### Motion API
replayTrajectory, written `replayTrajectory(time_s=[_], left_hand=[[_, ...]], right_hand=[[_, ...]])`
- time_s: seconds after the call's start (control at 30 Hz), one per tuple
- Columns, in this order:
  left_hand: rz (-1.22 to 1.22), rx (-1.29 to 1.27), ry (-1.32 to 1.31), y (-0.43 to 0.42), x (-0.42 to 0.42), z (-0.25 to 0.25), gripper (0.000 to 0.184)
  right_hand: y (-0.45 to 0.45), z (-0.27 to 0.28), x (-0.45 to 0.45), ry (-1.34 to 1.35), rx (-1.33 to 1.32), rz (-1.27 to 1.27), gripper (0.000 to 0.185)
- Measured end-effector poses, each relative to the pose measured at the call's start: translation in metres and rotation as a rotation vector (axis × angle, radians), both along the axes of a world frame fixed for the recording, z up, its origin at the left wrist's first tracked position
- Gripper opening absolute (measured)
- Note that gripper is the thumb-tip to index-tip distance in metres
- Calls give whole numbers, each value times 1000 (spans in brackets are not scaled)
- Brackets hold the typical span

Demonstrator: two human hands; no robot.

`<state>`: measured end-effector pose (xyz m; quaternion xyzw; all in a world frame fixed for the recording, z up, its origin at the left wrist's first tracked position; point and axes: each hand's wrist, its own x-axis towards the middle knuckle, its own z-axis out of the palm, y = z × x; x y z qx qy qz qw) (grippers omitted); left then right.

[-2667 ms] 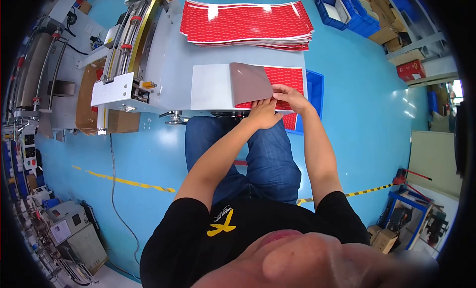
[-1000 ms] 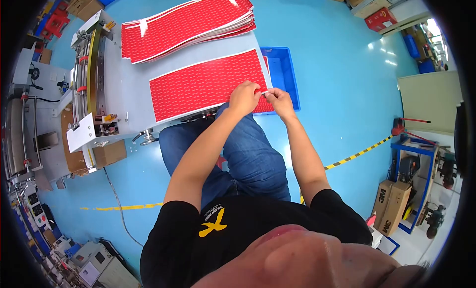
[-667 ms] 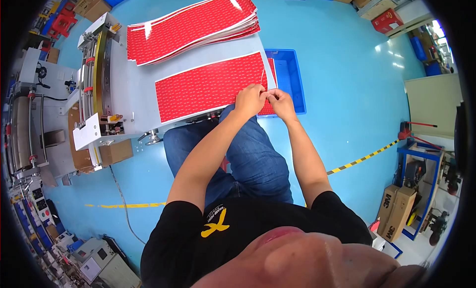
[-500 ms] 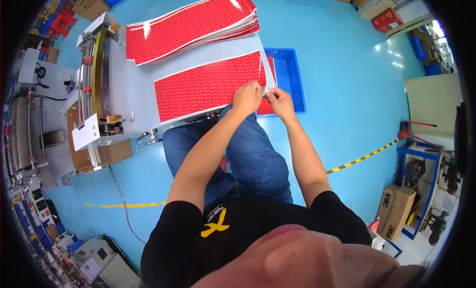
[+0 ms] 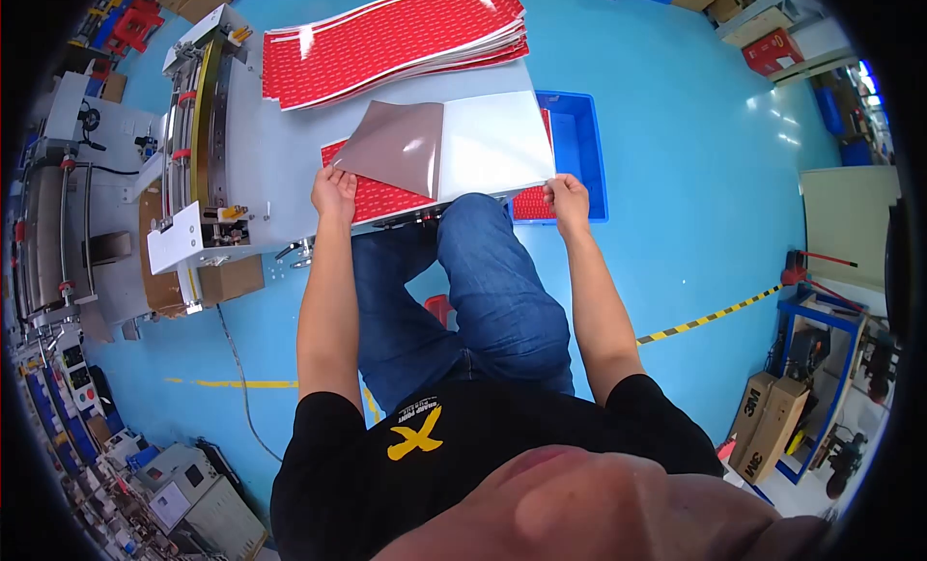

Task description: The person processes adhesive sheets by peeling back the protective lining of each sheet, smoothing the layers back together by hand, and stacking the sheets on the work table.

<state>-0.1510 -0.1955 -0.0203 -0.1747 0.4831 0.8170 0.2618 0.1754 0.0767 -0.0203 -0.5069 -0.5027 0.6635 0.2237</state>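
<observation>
A red printed sheet [image 5: 379, 196] lies on the near part of the grey table. Its red film [image 5: 391, 146] is folded back leftward, with the brownish underside facing up. To the right of the fold a white surface [image 5: 492, 141] is bare. My left hand [image 5: 335, 192] pinches the folded film's corner at the left. At the lower right corner of the white surface, the fingers of my right hand [image 5: 568, 196] are closed on the sheet's edge. Behind it, a stack of red printed sheets [image 5: 396, 44] rests on the table.
A blue bin [image 5: 582, 155] holding red sheets stands right of the table [image 5: 280, 141]. On the left is a roller machine [image 5: 198, 126] with a gold bar. My knees are under the table's front edge. Striped floor tape [image 5: 710, 316] and 3M boxes [image 5: 768, 426] are at right.
My left hand has moved from the right corner far to the left, peeling the red film back and baring the white surface. My right hand stays near the right corner.
</observation>
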Motion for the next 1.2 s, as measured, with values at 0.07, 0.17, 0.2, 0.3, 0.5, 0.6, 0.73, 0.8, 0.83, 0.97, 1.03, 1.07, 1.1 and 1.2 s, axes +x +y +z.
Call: replayTrajectory(time_s=[0.07, 0.17, 0.2, 0.3, 0.5, 0.6, 0.73, 0.8, 0.83, 0.97, 1.03, 1.07, 1.1, 1.2], left_hand=[[4, 66, -34, -2, 2, -10, 27], [-57, 229, -37, 17, 18, -1, 32], [-90, 294, -32, 30, 27, 8, 34], [-329, 331, 32, 73, 57, 25, 49], [-771, -77, 339, 140, 124, 33, 53], [-955, -259, 613, 152, 139, 42, 53], [-1161, -395, 753, 159, 143, 51, 58], [-1139, -568, 1039, 156, 150, 37, 60], [-1122, -441, 983, 149, 147, 40, 55], [-663, -794, 1503, 95, 105, 32, 40], [-572, -1268, 1558, 60, 82, 24, 59], [-564, -1430, 1486, 47, 72, 12, 69], [-662, -1524, 1389, 37, 62, 11, 74], [-701, -1571, 1381, 17, 52, -3, 75]], right_hand=[[0, 0, 2, -9, -12, 5, 8], [1, 4, -1, -18, -21, 20, 9], [2, 6, -1, -26, -19, 30, 10], [5, 10, 0, -25, -27, 67, 11], [3, 11, 7, 48, -37, 76, 18], [3, 16, 16, 46, -3, 38, 22], [0, 31, 21, 90, 80, -73, 24], [-3, 44, 17, 108, 169, -82, 25], [-7, 50, 14, 113, 213, -86, 26], [-19, 62, -26, 136, 493, 299, 31], [-30, 64, -68, 29, 766, 591, 39], [-34, 60, -88, -16, 978, 741, 44], [-41, 51, -110, -99, 1089, 817, 50], [-37, 20, -141, -345, 1285, 990, 64]])
